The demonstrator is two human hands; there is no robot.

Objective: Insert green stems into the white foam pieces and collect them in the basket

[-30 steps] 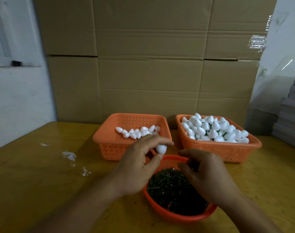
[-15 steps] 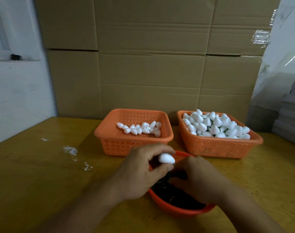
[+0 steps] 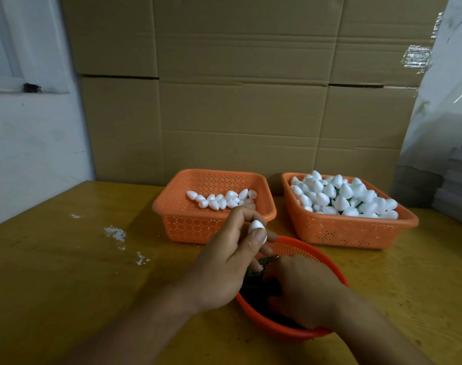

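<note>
Foam, in the form of one small white egg-shaped foam piece (image 3: 255, 225), sits pinched between the thumb and fingertips of the left hand (image 3: 226, 262), raised just above the near rim of the round orange plastic bowl (image 3: 298, 249). Its narrow end points up and away from the camera. No stem shows in it from this angle.

Under the left hand's fingers a patch of dark green stems (image 3: 256, 272) shows inside the bowl. The right hand (image 3: 307, 288) reaches down into the same bowl with its fingers curled among the stems; whether it grips one I cannot tell, since the back of the hand hides the fingertips.

Behind the bowl, two square orange perforated baskets stand side by side on the yellow-brown wooden table (image 3: 66, 272). The left basket (image 3: 187, 225) holds a loose row of white foam pieces (image 3: 222, 200) along its floor. The right basket (image 3: 356, 230) is heaped with white foam pieces (image 3: 343, 196), and thin green stems show between some of them.

White crumbs and flecks (image 3: 119, 235) lie scattered on the table left of the baskets. A wall of stacked brown cardboard boxes (image 3: 237, 101) rises behind the table, with a white wall (image 3: 27, 140) to its left and a sheet of clear plastic (image 3: 440, 114) over grey stacked material at the right edge.
</note>
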